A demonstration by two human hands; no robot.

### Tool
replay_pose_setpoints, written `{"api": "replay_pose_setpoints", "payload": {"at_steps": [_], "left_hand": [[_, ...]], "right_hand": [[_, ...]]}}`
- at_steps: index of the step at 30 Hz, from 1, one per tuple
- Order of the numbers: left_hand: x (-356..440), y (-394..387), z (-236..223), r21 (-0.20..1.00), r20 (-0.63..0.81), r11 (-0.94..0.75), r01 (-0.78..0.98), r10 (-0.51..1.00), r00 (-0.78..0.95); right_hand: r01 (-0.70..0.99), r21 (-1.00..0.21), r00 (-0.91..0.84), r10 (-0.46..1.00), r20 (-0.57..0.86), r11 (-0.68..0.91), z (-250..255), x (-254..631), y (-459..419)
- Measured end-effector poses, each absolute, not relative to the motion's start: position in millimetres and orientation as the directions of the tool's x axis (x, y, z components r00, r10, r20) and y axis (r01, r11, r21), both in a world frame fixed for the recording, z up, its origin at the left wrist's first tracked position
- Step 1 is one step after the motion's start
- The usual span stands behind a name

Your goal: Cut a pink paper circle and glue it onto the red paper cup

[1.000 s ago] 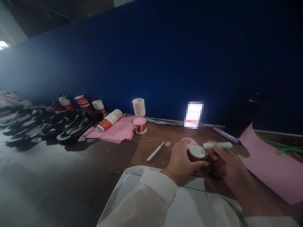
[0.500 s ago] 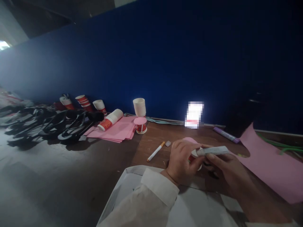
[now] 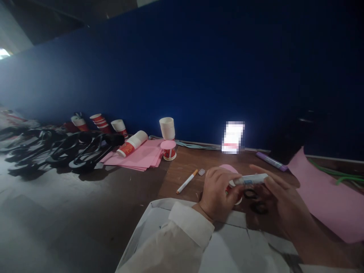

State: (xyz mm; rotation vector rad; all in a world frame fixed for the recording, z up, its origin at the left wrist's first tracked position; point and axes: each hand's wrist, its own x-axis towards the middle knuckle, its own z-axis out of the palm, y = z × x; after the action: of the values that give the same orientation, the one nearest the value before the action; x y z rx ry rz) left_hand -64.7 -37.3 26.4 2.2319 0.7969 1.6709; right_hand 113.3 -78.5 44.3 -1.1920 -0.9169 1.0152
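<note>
My left hand (image 3: 217, 193) is closed, its thumb and fingertips pinching one end of a white glue tube (image 3: 253, 179) with a small blue print. Beneath that hand a red-and-white paper cup (image 3: 238, 200) partly shows, with a pink paper disc (image 3: 227, 167) behind the fingers. At the tube's other end is my right hand (image 3: 281, 197), its fingers stretched out and loosened, the thumb side against the tube. Black scissor handles (image 3: 258, 207) lie on the table between the hands; their blades are hidden.
An orange-capped white marker (image 3: 187, 182) lies left of a clear cap (image 3: 201, 172). Behind stand a disc-topped red cup (image 3: 169, 153) and stacked cups (image 3: 167, 129). Pink sheets (image 3: 139, 159), black sandals (image 3: 88, 153), a lit blurred screen (image 3: 233, 137) and a purple marker (image 3: 271, 161) lie around.
My right hand has loosened its grip on the glue tube, its fingers straightening and lifting. The tube has shifted slightly left. The scissor handles show more.
</note>
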Motion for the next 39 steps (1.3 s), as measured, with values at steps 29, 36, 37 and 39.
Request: {"api": "replay_pose_setpoints", "payload": {"at_steps": [29,36,37,39], "left_hand": [[-66,-38,30,0.548,0.773,-0.797,0.256,0.599,0.209],[-66,-37,30,0.519,0.798,-0.820,0.240,0.566,0.208],[-66,-37,29,0.523,0.791,-0.815,0.248,0.573,0.216],[-66,-37,29,0.532,0.777,-0.806,0.261,0.587,0.229]], "right_hand": [[-0.182,-0.981,0.423,0.906,-0.018,0.065,52,111,-74],[-0.172,-0.984,0.438,0.898,-0.037,0.043,54,108,-77],[-0.175,-0.984,0.437,0.899,-0.040,0.042,55,107,-77],[-0.189,-0.980,0.453,0.891,-0.031,0.062,56,105,-77]]}}
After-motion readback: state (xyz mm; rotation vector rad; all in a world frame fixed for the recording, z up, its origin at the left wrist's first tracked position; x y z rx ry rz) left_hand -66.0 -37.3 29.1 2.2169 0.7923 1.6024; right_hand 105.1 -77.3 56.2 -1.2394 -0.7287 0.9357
